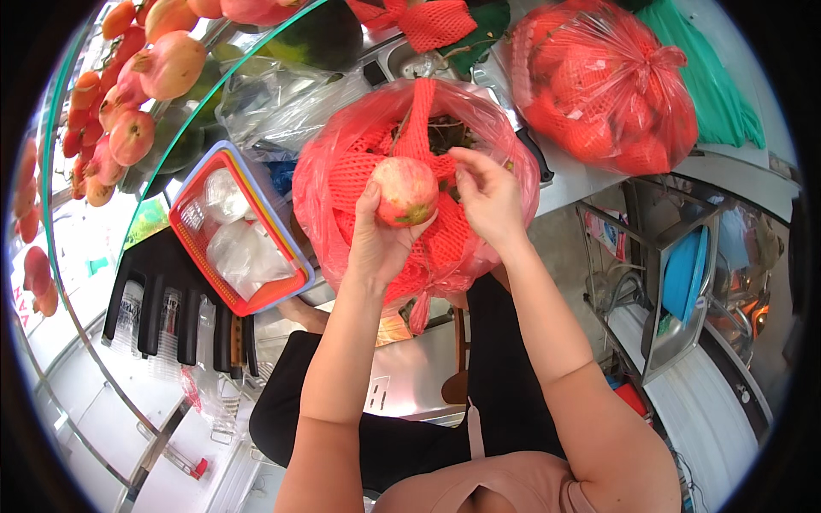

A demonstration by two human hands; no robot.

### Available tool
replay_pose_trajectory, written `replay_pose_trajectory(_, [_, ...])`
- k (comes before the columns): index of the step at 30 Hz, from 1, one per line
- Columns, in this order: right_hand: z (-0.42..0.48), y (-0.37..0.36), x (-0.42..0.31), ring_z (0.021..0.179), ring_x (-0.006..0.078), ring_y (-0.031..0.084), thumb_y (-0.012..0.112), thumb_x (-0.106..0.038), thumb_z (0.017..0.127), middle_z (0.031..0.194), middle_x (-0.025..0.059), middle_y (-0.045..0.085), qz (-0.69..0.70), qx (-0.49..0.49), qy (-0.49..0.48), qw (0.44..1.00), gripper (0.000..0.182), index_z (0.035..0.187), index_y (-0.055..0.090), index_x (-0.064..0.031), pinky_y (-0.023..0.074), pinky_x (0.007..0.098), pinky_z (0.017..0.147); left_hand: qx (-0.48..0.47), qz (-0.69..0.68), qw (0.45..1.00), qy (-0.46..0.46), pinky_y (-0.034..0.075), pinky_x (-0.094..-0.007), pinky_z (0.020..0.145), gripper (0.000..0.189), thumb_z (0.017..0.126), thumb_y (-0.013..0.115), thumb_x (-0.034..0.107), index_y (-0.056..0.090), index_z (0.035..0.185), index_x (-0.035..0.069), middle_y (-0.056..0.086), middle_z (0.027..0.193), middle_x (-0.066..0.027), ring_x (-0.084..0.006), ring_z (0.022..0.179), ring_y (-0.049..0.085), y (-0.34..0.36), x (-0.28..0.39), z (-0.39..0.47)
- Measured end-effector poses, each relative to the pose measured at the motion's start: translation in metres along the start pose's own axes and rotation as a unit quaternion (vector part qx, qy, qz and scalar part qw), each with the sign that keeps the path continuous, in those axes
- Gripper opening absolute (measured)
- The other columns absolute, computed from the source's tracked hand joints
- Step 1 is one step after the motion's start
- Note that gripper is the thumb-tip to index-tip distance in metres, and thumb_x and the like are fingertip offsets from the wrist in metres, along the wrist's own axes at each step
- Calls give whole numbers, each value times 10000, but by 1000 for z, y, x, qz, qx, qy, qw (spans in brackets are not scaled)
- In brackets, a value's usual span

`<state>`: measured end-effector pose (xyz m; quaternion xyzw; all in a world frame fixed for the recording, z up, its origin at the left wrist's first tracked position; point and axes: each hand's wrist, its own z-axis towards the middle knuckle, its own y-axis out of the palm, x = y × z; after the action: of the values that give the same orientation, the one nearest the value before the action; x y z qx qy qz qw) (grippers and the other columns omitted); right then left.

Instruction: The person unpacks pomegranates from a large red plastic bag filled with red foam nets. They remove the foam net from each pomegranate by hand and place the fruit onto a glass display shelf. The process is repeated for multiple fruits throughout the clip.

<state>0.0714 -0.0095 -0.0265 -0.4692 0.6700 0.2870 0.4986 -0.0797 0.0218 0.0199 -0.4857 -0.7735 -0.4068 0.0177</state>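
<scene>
My left hand [378,247] holds a pomegranate [405,192], pale yellow and pink, over an open red plastic bag [321,186]. Red foam fruit nets [359,179] fill the bag, along with some twigs and dark leaves. One net sleeve [420,118] stands up just behind the pomegranate. To the right, my right hand [487,192] has thumb and index finger bent close together at the edge of a red net; whether they pinch it cannot be told. The bag's knotted corner [420,314] hangs towards me, above my legs.
Stacked plastic baskets [247,308] with clear bags inside stand at left, above a black cup holder [151,256]. Pomegranates [173,64] line a glass shelf. A knotted red bag [603,96] lies at upper right, near a black knife handle [535,154]. A metal rack [680,288] stands at right.
</scene>
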Motion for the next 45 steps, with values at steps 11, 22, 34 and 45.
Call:
replay_pose_trajectory(11, [-38, 25, -45, 754, 160, 524, 738, -24, 681, 894, 59, 538, -62, 29, -308, 949, 141, 796, 671, -72, 425, 258, 652, -5, -1, 1000, 20, 455, -403, 944, 579, 861, 524, 479, 420, 1262, 74, 519, 1223, -108, -216, 1107, 533, 16, 12, -21])
replay_pose_trajectory(22, [24, 4, 22, 715, 316, 607, 695, -82, 703, 773, 137, 618, -440, -53, -288, 849, 180, 836, 587, -27, 471, 423, 638, 190, 247, 781, 541, 478, -320, 850, 706, 679, 757, 46, 346, 1252, 19, 495, 1165, -125, -201, 1059, 524, -27, 210, -80])
replay_pose_trajectory(34, [36, -2, -1, 897, 333, 609, 559, -125, 785, 955, 153, 641, -445, -17, -79, 892, 175, 940, 636, -95, 480, 430, 739, 336, 381, 681, 527, 512, -279, 791, 737, 627, 815, 38, 407, 1241, 49, 552, 1109, -114, -211, 975, 587, -164, 333, -47])
replay_pose_trajectory(45, [51, 2, -10, 677, 266, 655, 586, -199, 799, 750, 148, 664, -383, -510, 123, 761, 185, 871, 683, -58, 505, 372, 692, 409, 472, 639, 449, 501, -283, 738, 707, 709, 794, 187, 356, 1249, 62, 508, 1176, -88, -165, 1010, 545, -184, 334, -36])
